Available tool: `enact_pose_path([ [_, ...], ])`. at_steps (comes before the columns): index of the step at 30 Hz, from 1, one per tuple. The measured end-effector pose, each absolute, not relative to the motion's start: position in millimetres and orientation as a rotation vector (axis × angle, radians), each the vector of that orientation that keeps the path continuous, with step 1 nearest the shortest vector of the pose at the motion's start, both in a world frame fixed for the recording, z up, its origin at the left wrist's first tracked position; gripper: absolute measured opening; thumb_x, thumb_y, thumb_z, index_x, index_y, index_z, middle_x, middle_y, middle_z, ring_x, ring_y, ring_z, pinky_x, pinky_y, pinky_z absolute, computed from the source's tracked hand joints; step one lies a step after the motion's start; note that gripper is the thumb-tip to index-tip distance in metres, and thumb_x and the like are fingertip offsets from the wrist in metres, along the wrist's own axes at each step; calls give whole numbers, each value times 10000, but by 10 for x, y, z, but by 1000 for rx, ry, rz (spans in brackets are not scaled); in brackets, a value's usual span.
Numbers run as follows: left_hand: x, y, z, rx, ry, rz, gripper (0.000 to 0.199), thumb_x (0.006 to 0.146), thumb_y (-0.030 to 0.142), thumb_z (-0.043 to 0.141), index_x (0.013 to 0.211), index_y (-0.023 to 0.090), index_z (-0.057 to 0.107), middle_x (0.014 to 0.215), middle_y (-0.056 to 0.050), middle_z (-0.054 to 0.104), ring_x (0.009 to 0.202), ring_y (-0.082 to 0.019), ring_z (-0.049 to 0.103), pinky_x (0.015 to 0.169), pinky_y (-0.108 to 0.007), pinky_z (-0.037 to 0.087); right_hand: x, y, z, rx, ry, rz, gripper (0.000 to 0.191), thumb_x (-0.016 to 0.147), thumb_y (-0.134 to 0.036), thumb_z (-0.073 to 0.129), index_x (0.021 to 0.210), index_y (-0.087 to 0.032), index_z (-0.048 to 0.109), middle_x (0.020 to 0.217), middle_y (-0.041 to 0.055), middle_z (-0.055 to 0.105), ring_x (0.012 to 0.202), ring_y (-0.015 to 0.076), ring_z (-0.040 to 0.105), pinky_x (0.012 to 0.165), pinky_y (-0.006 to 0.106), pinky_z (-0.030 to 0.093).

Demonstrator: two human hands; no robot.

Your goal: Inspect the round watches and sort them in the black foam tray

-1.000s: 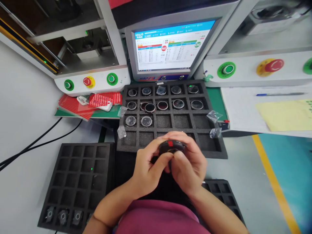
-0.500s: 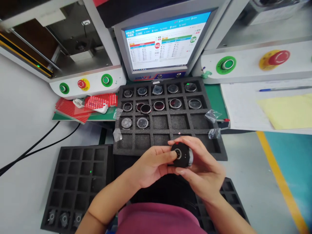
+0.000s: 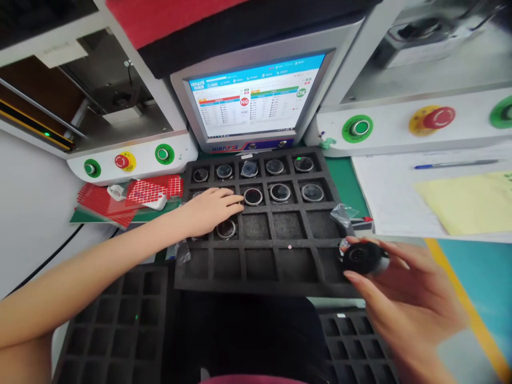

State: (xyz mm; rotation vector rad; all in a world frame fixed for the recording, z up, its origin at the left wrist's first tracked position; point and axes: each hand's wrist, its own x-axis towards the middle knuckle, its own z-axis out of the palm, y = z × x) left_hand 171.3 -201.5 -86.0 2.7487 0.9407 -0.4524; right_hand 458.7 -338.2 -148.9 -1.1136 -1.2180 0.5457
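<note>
My left hand reaches palm down over the second row of the black foam tray, its fingers at the compartment left of a round watch. What lies under those fingers is hidden. Off the tray's front right corner, my right hand holds a round black device between thumb and fingers, its face with small contacts turned up. More round watches sit in the tray's two back rows, and another is in the third row.
Behind the tray stands a monitor, flanked by machines with green and red buttons. Red sheets lie at the left. Papers, a pen and a yellow sheet lie at the right. More foam trays are lower down.
My hands have separated. The left let go of the black device and moved up-left over the tray; the right carried the device to the right. The view has shifted.
</note>
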Motion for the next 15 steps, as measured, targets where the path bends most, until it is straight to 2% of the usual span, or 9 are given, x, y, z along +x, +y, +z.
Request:
enact_pose_path([
  [3,1685,-1962,-939,2810,894,-415,495,915,-44,486,1340,160,637,1440,-93,659,1318,-238,588,1028,-348,535,4722,-3196,-1436,-1196,-1378,500,506,804,-284,861,1274,-345,681,1019,37,675,918,242,729,743,399,641],
  [5,1674,-1942,-957,2810,873,-347,452,933,-2,527,1338,171,630,1380,-78,698,1251,-225,615,947,-320,556,4793,-2954,-1380,-1242,-1557,419,466,847,-351,827,1286,-338,671,1014,43,686,851,228,718,718,392,633],
  [7,1681,-1907,-937,2782,854,-285,416,924,41,600,1318,167,634,1346,-74,714,1202,-224,635,968,-331,553,4813,-2617,-1338,-1213,-1767,335,389,881,-410,788,1244,-316,686,994,44,688,781,203,697,724,380,627],
  [10,1758,-1822,-850,2670,1021,-142,361,907,118,674,1267,143,660,1321,-88,716,1183,-233,661,1048,-364,529,4714,-2058,-1329,-1116,-2091,337,369,872,-411,775,1198,-260,692,1012,59,696,780,206,702,730,370,630],
  [15,2032,-1655,-819,2408,1644,-128,304,933,303,632,1162,119,709,1169,-124,737,1061,-291,723,945,-407,570,4376,-1477,-1395,-1224,-2513,338,414,844,-326,749,1232,-205,672,1171,108,691,897,268,736,745,390,629],
])
